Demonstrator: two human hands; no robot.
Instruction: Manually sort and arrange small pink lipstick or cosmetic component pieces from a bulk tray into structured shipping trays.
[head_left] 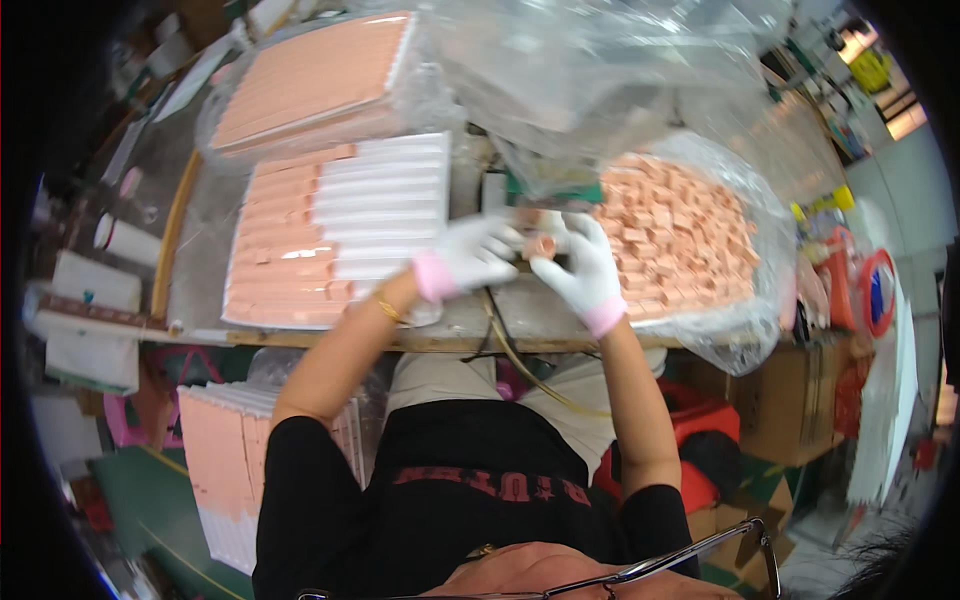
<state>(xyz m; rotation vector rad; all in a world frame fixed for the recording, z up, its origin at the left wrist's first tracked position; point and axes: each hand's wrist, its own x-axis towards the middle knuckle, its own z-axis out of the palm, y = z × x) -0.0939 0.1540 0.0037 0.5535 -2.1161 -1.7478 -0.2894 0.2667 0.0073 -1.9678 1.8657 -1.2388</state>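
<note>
Both of my hands wear white gloves with pink cuffs and meet above the table's middle. My right hand (587,268) pinches a small salmon-pink block (541,247) between thumb and fingers. Just left of it, my left hand (474,256) has its fingers stretched toward the block, slightly apart and blurred by motion. On the left lies a white ridged tray (385,205), partly covered by rows of pink blocks (275,225). To the right, a heap of loose pink blocks (680,235) rests on clear plastic. A green and dark device behind my hands is partly hidden.
A second filled pink tray (315,80), wrapped in plastic, stands at the back left. Clear plastic sheeting (570,70) covers the back. A wooden strip (176,235) edges the left side. Stacked trays (225,470) stand below left; a red stool (690,415) and cardboard boxes (790,400) are below right.
</note>
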